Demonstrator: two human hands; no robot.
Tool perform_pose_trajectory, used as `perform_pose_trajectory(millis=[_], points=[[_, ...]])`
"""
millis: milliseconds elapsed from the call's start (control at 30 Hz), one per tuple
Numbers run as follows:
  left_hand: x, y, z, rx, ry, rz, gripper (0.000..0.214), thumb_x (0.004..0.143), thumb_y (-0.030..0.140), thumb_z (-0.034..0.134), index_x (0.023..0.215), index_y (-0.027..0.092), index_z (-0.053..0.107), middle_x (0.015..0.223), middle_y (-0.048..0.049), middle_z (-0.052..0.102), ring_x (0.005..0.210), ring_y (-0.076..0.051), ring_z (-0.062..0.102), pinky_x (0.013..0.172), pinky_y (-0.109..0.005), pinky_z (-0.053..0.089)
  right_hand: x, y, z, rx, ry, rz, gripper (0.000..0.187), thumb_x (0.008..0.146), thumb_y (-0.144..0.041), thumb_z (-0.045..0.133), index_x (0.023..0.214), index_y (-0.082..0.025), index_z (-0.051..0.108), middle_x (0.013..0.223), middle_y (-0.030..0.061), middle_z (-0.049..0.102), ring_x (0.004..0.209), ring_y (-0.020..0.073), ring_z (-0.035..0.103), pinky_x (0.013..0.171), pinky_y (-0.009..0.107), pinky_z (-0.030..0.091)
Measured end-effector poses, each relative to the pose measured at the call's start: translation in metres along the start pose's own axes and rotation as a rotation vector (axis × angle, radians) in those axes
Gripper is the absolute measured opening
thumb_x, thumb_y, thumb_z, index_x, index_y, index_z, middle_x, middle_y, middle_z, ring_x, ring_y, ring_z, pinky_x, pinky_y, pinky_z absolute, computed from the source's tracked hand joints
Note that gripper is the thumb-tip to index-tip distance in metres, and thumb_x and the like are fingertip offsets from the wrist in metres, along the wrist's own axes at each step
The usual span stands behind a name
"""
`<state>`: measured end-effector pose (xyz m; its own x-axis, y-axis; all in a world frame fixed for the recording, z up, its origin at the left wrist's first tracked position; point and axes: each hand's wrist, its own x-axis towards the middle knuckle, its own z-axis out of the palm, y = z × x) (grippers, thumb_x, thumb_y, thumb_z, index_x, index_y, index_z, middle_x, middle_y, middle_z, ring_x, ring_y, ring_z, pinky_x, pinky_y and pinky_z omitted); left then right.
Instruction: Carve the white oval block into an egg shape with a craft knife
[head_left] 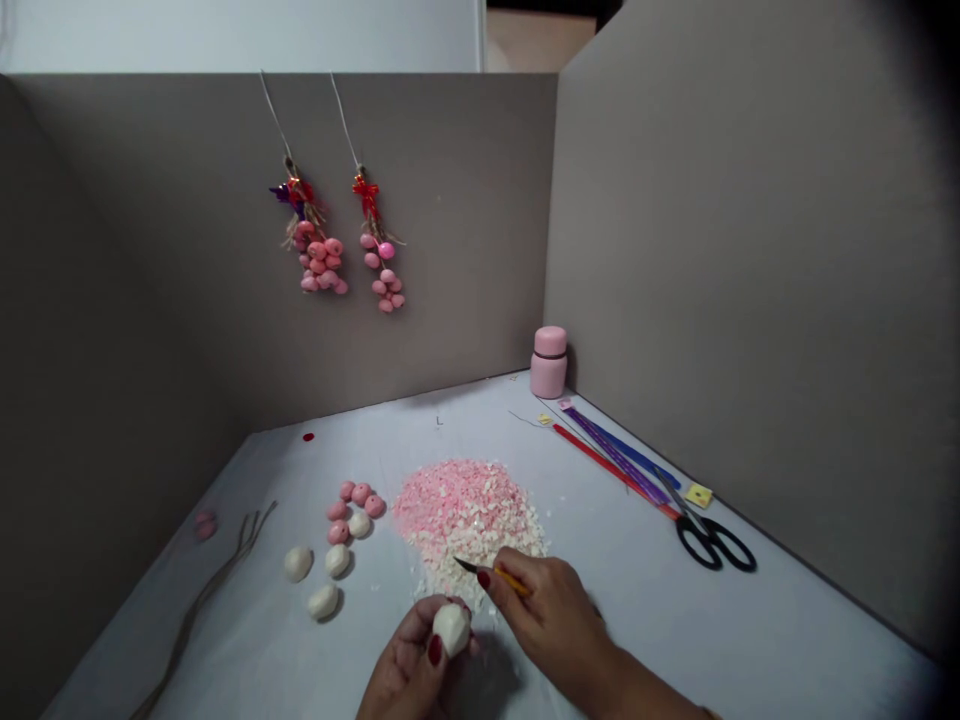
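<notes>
My left hand (412,665) is closed around a small white lump (451,628), pinched between thumb and fingers near the bottom edge. My right hand (551,615) grips a thin tool (491,572) with a yellow handle and a dark pointed tip, the tip just above the lump. Directly behind both hands lies a heap of pink and white shavings (466,510).
Several pink pieces (354,500) and white pieces (322,580) lie to the left, by thin wires (217,580). Black scissors (709,540), coloured sticks (619,460) and a pink jar (549,362) sit on the right. Two pink clusters (345,250) hang on the grey back panel.
</notes>
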<state>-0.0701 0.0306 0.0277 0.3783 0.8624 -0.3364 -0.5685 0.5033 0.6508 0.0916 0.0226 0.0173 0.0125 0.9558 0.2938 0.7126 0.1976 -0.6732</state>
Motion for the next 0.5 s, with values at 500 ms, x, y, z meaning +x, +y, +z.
perform_pose_trajectory(millis=[500], points=[[0.008, -0.009, -0.017, 0.164, -0.043, 0.137, 0.027, 0.059, 0.032, 0.085, 0.081, 0.020, 0.074, 0.072, -0.0033, 0.075, 0.074, -0.018, 0.068, 0.072, -0.025, 0.048, -0.006, -0.009, -0.004, 0.017, -0.065, -0.210, 0.031, 0.092, -0.033, 0.042, 0.063, -0.022, 0.043, 0.056, -0.0032, 0.050, 0.050, 0.0122, 0.048, 0.050, 0.024, 0.027]])
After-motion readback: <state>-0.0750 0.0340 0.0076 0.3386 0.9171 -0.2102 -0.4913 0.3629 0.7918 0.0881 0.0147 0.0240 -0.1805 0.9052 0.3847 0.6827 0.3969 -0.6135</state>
